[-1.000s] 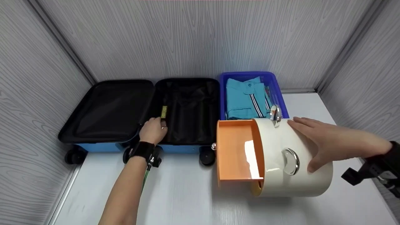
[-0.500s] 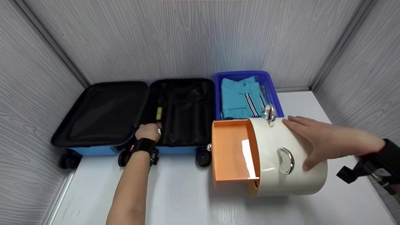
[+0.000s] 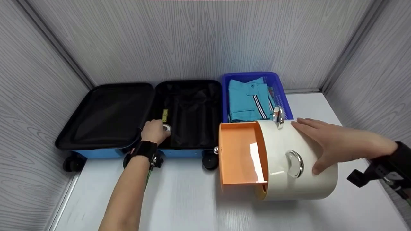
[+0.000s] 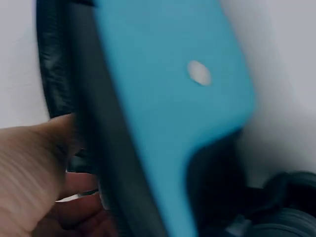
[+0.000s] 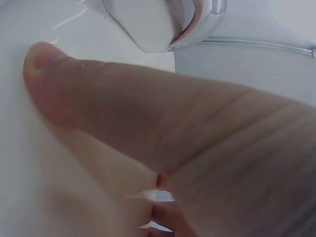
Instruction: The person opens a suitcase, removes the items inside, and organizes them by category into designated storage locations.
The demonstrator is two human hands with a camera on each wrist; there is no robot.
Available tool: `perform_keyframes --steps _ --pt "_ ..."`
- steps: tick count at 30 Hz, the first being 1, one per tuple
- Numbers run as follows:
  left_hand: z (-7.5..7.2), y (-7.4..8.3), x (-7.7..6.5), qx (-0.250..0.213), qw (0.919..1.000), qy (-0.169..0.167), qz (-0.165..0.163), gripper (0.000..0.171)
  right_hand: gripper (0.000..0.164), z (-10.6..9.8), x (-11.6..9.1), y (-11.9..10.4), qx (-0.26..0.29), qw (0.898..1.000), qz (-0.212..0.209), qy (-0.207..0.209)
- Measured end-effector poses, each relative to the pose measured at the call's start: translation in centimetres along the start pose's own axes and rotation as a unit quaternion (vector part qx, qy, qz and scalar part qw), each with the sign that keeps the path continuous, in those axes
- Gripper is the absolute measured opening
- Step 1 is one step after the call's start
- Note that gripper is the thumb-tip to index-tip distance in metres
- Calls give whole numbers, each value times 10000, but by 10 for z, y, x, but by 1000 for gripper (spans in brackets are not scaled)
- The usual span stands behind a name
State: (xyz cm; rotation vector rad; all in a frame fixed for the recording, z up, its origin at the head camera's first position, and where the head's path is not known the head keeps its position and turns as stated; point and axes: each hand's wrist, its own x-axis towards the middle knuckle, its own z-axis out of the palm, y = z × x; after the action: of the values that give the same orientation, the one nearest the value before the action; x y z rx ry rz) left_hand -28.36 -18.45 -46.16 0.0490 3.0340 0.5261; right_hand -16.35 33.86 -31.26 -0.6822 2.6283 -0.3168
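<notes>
In the head view my left hand [image 3: 154,131] reaches over the near edge of an open black-lined suitcase [image 3: 192,118], at its left side. Its fingers hold a small round whitish item [image 3: 166,127], mostly hidden by the hand. The left wrist view shows the curled fingers behind the suitcase's blue shell [image 4: 173,74], blurred. My right hand [image 3: 334,141] rests spread on a rounded cream drawer box [image 3: 285,179] with chrome handles. Its orange drawer [image 3: 239,154] sticks out to the left. The right wrist view shows the thumb [image 5: 54,84] against the glossy cream surface.
The other suitcase half [image 3: 109,115] lies open on the left. Black wheels [image 3: 210,159] stick out at the near side. A blue basket [image 3: 282,96] with a folded turquoise shirt [image 3: 245,102] stands behind the drawer box. Patterned walls [image 3: 192,41] enclose the white table [image 3: 183,199].
My left hand dipped and turned near the suitcase's near edge, then rose slightly, keeping its grip on the small item. The right hand stays on the drawer box. The view shifted slightly.
</notes>
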Motion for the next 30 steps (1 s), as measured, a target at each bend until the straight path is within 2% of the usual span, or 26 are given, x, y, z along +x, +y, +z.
perform_keyframes --steps 4,9,13,16,21,26,30 --pt "-11 25 0 -472 9962 411 601 35 135 0 0 0 -15 10000 42 5" --pt "-26 68 -5 -934 9846 733 1282 49 135 1 0 0 -15 10000 41 13" --pt "-39 102 -16 -1140 9741 890 1735 57 135 1 0 0 -6 10000 32 11" --pt "-50 128 -28 -1292 9628 916 2189 58 136 0 0 -1 11 10000 39 -1" --pt "-60 165 -53 -1238 9428 717 3010 59 136 0 0 -1 68 10000 12 29" --pt "-57 192 -79 -624 9243 67 3764 58 135 0 0 -2 47 9999 -53 88" --pt "-46 205 -93 11 8966 -355 4414 45 136 0 0 -1 14 9999 -130 103"
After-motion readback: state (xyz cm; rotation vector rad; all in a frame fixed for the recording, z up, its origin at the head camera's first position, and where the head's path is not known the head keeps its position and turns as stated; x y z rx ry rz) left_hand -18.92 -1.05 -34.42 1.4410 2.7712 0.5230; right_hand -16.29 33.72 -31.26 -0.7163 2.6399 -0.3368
